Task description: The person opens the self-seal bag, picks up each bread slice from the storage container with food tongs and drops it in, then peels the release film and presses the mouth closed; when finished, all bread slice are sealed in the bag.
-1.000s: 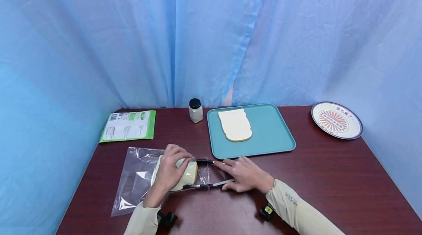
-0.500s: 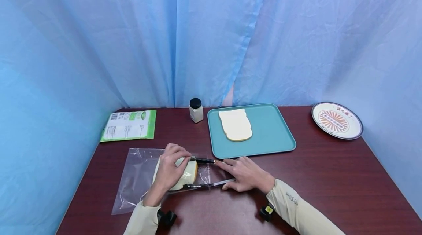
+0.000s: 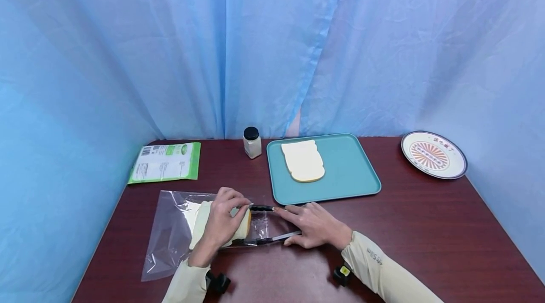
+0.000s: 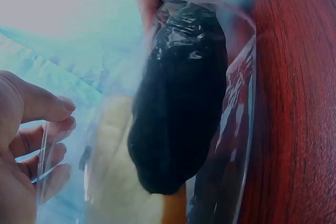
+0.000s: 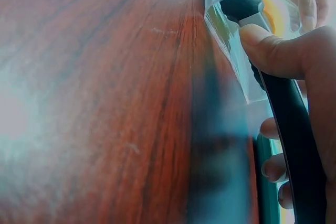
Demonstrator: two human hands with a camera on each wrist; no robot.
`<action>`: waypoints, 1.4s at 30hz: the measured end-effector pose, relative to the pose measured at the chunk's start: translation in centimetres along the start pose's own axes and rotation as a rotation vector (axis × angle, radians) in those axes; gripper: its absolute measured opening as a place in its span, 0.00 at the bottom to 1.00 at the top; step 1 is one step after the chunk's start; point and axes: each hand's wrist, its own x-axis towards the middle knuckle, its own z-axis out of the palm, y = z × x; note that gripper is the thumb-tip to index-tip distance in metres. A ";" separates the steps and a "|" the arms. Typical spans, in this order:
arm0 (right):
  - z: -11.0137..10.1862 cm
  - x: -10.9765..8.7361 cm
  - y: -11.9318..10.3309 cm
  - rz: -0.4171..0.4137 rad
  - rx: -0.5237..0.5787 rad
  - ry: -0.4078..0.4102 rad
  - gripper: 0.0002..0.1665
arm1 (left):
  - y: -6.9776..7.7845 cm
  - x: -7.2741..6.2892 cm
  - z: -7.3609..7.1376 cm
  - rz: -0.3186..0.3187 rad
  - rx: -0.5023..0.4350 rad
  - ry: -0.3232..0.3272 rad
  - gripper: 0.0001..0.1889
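Observation:
A slice of bread lies inside a clear plastic bag on the table. My left hand is over the bag, its thumb and fingertips pinching the film along the far edge of the mouth. My right hand holds a pair of tongs with its arms spread wide, thumb against the near arm and fingers at the far one. In the left wrist view a broad black tong tip is inside the bag, beside the bread's crust. Part of the slice is hidden by my left hand.
Behind my hands stands a teal tray bearing another bread slice. A black-capped jar is left of it, and a green-and-white packet lies at the far left. A patterned plate sits at the far right.
The bread slice has slid slightly left, deeper into the bag, with the tong tips shifting a little the same way. Both hands keep their holds.

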 end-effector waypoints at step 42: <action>0.6 0.8 -0.1 0.038 -0.049 -0.053 0.47 | -1.2 -0.7 0.7 -0.106 0.001 -0.056 0.07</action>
